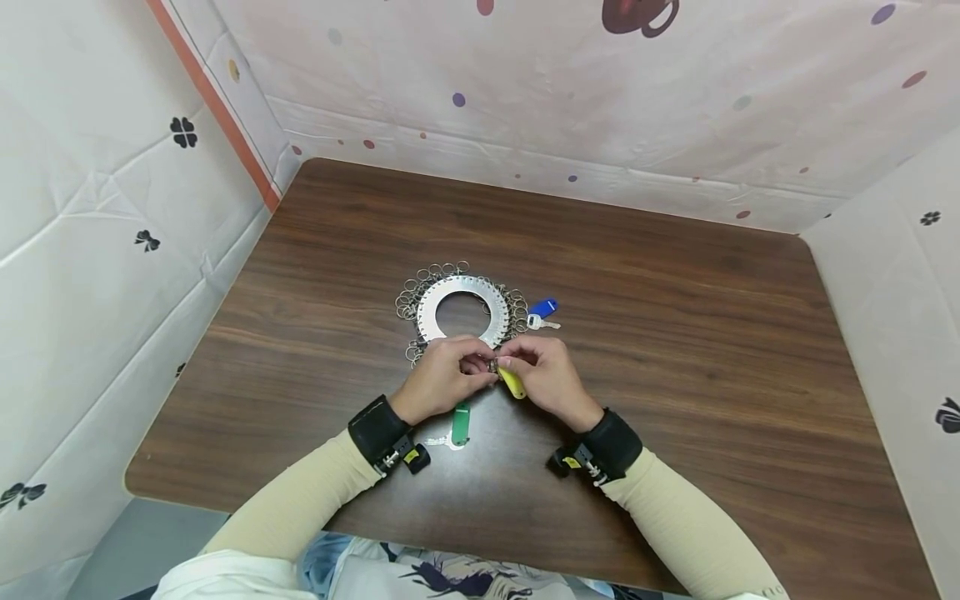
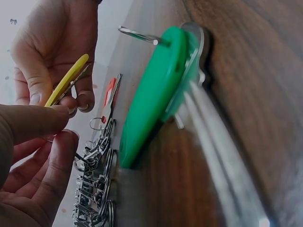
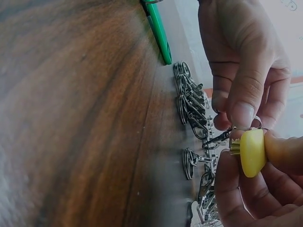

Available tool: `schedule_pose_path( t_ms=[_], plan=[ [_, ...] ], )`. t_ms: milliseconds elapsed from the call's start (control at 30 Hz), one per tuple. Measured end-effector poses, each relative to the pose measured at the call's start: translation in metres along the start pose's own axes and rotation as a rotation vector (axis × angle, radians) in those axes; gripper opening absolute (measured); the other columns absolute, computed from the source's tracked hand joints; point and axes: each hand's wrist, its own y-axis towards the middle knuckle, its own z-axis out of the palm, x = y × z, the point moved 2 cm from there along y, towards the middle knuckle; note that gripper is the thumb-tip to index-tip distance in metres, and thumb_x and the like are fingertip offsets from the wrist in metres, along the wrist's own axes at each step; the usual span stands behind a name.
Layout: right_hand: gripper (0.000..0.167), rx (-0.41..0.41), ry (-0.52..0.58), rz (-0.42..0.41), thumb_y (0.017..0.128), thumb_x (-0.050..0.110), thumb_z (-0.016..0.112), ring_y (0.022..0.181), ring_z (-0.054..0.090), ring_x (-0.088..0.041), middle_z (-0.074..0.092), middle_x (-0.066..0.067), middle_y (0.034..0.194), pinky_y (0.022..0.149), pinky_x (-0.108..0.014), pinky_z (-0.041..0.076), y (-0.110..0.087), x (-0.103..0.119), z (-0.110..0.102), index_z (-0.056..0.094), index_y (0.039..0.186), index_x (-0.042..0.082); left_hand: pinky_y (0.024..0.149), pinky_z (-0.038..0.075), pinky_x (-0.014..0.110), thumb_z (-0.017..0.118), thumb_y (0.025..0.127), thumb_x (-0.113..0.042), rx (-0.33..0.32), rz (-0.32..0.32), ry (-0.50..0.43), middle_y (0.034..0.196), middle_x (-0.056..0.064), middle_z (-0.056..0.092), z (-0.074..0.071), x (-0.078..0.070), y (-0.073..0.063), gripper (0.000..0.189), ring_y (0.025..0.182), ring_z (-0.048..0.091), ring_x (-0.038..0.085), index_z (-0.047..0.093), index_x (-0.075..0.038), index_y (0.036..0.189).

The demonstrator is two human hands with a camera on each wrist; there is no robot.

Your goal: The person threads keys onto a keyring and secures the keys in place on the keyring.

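The right hand (image 1: 552,375) grips a smooth, rounded yellow plastic key tag (image 1: 512,383) at the near side of a flat silvery metal ring (image 1: 428,312); the left hand (image 1: 447,377) apparently pinches a small metal clip (image 3: 218,138), partly hidden by fingers. A green key tag (image 1: 461,423) lies on the wood-grain counter (image 1: 675,333).

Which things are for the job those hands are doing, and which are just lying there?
For the job, I think:
yellow tag, in the right hand
metal ring with little rings

Lying untouched, maybe for it too:
green tag and key
blue tag and key
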Motion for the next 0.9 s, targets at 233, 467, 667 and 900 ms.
schedule_pose_path(
  t_ms=[233, 467, 667, 900],
  plan=[
    [0.006, -0.005, -0.005, -0.013, 0.090, -0.002, 0.074, 0.073, 0.062, -0.006, 0.077, -0.016, 0.088, 0.063, -0.019, 0.050, -0.0005, 0.0001, -0.0003, 0.078, 0.089, 0.003, 0.073, 0.061, 0.019, 0.084, 0.083, -0.002, -0.006, 0.017, 0.015, 0.098, 0.012, 0.074, -0.0004, -0.0003, 0.0001, 0.021, 0.080, 0.073, 0.015, 0.075, 0.000, 0.101],
    [0.006, -0.009, -0.002, 0.002, 0.091, -0.001, 0.073, 0.072, 0.061, -0.007, 0.076, -0.016, 0.088, 0.063, -0.019, 0.049, -0.0001, 0.0012, -0.0002, 0.078, 0.089, 0.002, 0.071, 0.061, 0.018, 0.084, 0.082, -0.002, -0.014, 0.024, 0.007, 0.094, 0.010, 0.074, -0.0003, 0.0002, 0.0001, 0.023, 0.078, 0.072, 0.012, 0.075, 0.000, 0.103],
    [0.006, -0.012, 0.002, 0.001, 0.092, 0.000, 0.073, 0.071, 0.060, -0.006, 0.075, -0.016, 0.086, 0.061, -0.019, 0.048, -0.0004, 0.0017, -0.0004, 0.077, 0.089, 0.002, 0.072, 0.061, 0.019, 0.084, 0.083, -0.003, -0.005, 0.010, -0.003, 0.093, 0.010, 0.074, -0.0014, -0.0004, 0.0007, 0.022, 0.078, 0.073, 0.014, 0.075, -0.001, 0.103],
    [0.005, -0.011, 0.011, 0.011, 0.092, -0.001, 0.073, 0.070, 0.061, -0.007, 0.075, -0.017, 0.086, 0.061, -0.019, 0.049, -0.0006, 0.0022, -0.0001, 0.077, 0.090, 0.001, 0.070, 0.060, 0.019, 0.085, 0.083, -0.005, -0.008, 0.014, 0.021, 0.090, 0.008, 0.074, -0.0015, 0.0004, 0.0004, 0.021, 0.076, 0.071, 0.012, 0.076, -0.002, 0.102]
  ],
)
